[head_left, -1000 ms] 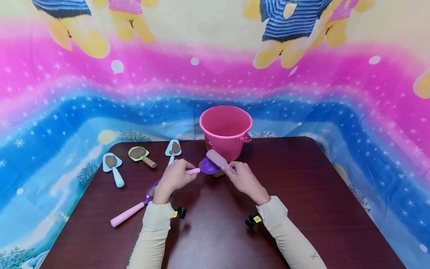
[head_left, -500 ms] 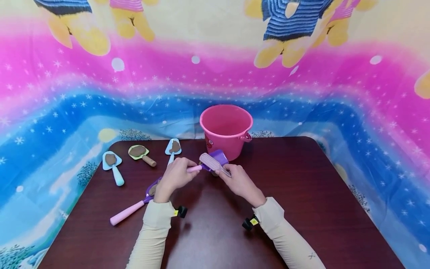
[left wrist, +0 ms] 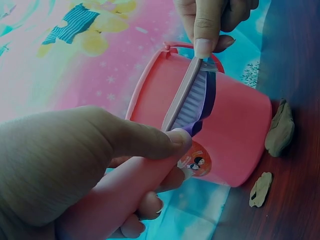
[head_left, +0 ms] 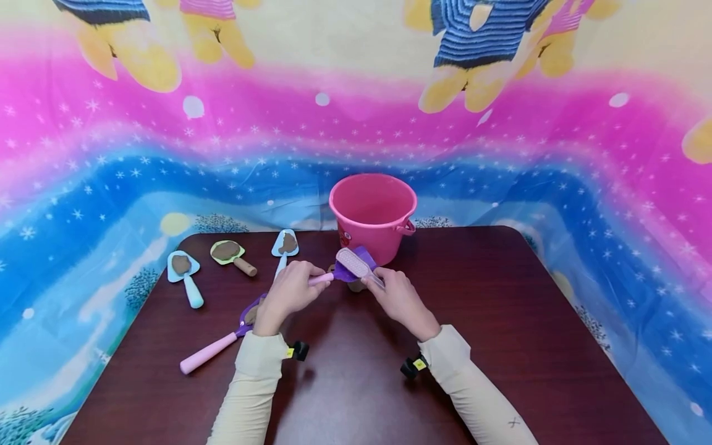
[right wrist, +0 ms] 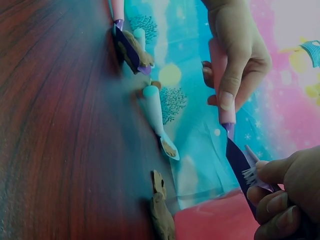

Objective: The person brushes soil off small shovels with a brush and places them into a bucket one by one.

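My left hand [head_left: 292, 293] grips the pink handle [left wrist: 120, 195] of a small toy shovel, holding it up over the table in front of the pink bucket [head_left: 371, 238]. The shovel's purple blade [right wrist: 239, 162] points toward my right hand [head_left: 402, 300]. That hand pinches the handle of a pale purple brush [head_left: 351, 262], its fingers on the shovel's far side in the right wrist view. White bristles [right wrist: 249, 174] lie against the blade's face. Below the shovel, a brown clay lump [left wrist: 281, 129] and a smaller flat piece [left wrist: 261, 190] rest on the table.
To the left lie several clay-filled shovels: a blue one [head_left: 193, 292], a green one with a brown handle [head_left: 245, 266], a light blue one [head_left: 282, 262] and a purple one with a pink handle [head_left: 208, 353]. Printed cloth [head_left: 267, 210] hangs behind the dark table [head_left: 500, 296].
The brush has shifted slightly left, then a little back up along the shovel's blade. The blade has turned, so more purple shows beyond the brush. The left hand has barely moved.
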`<state>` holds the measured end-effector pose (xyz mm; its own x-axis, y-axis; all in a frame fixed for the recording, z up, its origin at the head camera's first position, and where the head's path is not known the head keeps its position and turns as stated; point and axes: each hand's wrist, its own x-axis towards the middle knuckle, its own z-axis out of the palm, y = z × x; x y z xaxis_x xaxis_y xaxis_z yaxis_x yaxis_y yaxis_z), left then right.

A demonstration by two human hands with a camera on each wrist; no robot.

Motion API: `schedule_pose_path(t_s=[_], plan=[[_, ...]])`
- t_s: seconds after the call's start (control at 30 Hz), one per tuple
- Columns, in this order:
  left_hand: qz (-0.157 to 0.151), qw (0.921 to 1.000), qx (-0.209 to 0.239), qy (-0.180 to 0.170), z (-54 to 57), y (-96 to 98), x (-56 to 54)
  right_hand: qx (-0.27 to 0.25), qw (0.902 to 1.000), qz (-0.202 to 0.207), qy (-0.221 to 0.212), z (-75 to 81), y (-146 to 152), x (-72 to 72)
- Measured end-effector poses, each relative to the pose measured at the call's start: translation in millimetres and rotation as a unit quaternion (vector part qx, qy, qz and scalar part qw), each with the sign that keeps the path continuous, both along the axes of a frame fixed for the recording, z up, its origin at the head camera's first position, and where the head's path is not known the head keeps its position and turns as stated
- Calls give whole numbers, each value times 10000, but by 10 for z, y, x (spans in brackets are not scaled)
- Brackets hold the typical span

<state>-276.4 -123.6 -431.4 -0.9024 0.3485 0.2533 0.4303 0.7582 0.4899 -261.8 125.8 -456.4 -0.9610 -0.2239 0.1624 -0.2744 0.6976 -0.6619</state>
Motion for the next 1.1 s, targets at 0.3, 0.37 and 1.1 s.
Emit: schedule_pose_path(t_s=[0.3,0.37,1.1], plan=[[37,9999,-40,89,-8,-27,12,35,9999,-127,75,20,55,-23],[39,10000,-11,69,-8,-33,14,69,9998,-166,124,22,66,-29],[48,9999,110,-94,32,-100,13,-83,9995,-304,-72,53,214,-89]])
